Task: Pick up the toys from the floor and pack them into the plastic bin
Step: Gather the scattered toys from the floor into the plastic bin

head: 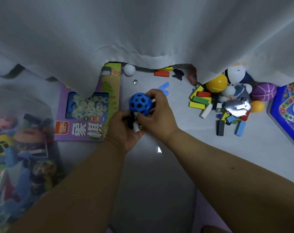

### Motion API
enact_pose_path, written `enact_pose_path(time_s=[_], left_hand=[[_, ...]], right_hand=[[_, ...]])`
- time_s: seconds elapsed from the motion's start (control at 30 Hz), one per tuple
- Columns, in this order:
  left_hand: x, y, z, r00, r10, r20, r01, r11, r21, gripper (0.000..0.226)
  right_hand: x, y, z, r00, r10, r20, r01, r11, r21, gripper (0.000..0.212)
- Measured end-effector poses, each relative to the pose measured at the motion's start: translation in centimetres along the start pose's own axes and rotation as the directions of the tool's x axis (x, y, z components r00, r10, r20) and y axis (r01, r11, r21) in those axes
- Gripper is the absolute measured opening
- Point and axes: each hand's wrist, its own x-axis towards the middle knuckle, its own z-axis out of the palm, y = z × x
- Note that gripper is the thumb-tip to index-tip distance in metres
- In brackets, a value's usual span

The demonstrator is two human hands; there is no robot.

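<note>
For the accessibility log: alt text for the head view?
Both hands, the left hand and right hand, hold a blue holed ball and small pieces above the floor. A purple game box lies left; blocks and balls are piled right, under a white curtain.

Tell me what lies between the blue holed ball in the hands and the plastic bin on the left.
The purple game box lies flat on the floor between the blue holed ball, held by both hands, and the plastic bin. The ball is held above it, so nothing visible seems to block carrying it over.

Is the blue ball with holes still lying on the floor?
No. The blue ball is lifted between both hands, the right hand gripping it from the side, the left hand beneath.
</note>
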Motion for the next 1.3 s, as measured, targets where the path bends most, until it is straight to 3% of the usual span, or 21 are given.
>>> enact_pose_path(time_s=[0.13,0.3,0.37,0.43,0.47,0.53,0.63,0.73,0.8,0.87,0.93,1.07,1.17,1.3], left_hand=[[-0.4,0.3,0.7,1.0,0.023,-0.001,-0.023,0.999,0.045,0.067],[-0.3,1.1,0.4,0.999,0.02,0.033,-0.019,1.0,-0.012,0.054],[-0.3,1.3,0.3,1.0,0.016,0.008,-0.015,0.999,-0.05,0.049],[-0.2,1.4,0.3,1.0,0.005,-0.026,-0.008,0.996,-0.094,0.045],[-0.2,1.4,0.2,0.999,0.0,-0.035,-0.004,0.994,-0.106,0.046],[-0.2,1.3,0.1,0.999,-0.011,-0.038,0.006,0.994,-0.112,0.049],[-0.2,1.3,-0.3,0.999,-0.023,-0.047,0.017,0.993,-0.119,0.054],[0.1,1.4,-0.9,0.999,-0.022,-0.033,0.017,0.989,-0.147,0.059],[0.3,1.4,-1.1,0.999,-0.024,-0.042,0.017,0.989,-0.145,0.058],[0.4,1.5,-1.1,0.997,-0.022,-0.068,0.012,0.99,-0.14,0.053],[0.5,1.6,-1.0,0.997,-0.028,-0.071,0.016,0.988,-0.155,0.052],[0.3,1.9,-1.3,0.997,-0.033,-0.063,0.022,0.986,-0.164,0.058],[0.3,1.9,-1.7,0.999,-0.038,-0.034,0.031,0.983,-0.183,0.077],[0.3,1.7,-2.0,0.999,-0.03,-0.04,0.022,0.98,-0.198,0.068]], right_hand=[[-1.1,-0.5,0.6,0.993,-0.121,0.001,0.121,0.989,-0.087,0.053],[-1.2,-1.9,-0.2,0.958,-0.282,0.06,0.288,0.944,-0.161,0.04],[-0.2,-1.5,-1.0,0.984,-0.176,0.014,0.175,0.96,-0.22,0.034],[1.9,0.2,-1.8,0.991,-0.105,-0.085,0.064,0.917,-0.395,0.025],[3.2,1.2,-2.3,0.992,-0.101,-0.069,0.05,0.851,-0.522,0.027],[5.6,2.8,-3.3,0.995,-0.03,0.093,0.087,0.696,-0.712,0.04],[8.4,3.3,-4.1,0.969,0.045,0.243,0.174,0.573,-0.801,0.049],[9.5,3.1,-3.8,0.969,0.081,0.232,0.159,0.516,-0.842,0.053],[9.8,3.5,-3.8,0.967,0.194,0.164,0.036,0.533,-0.845,0.059],[9.7,3.8,-3.9,0.952,0.244,0.184,0.019,0.555,-0.832,0.047],[9.4,4.1,-3.8,0.954,0.185,0.236,0.085,0.587,-0.805,0.027],[8.5,2.0,-2.1,0.973,0.01,0.231,0.149,0.736,-0.66,0.016],[9.8,-0.3,0.0,0.963,-0.039,0.266,0.192,0.794,-0.578,0.023],[10.8,-0.9,2.0,0.943,0.027,0.331,0.162,0.833,-0.53,0.031]])
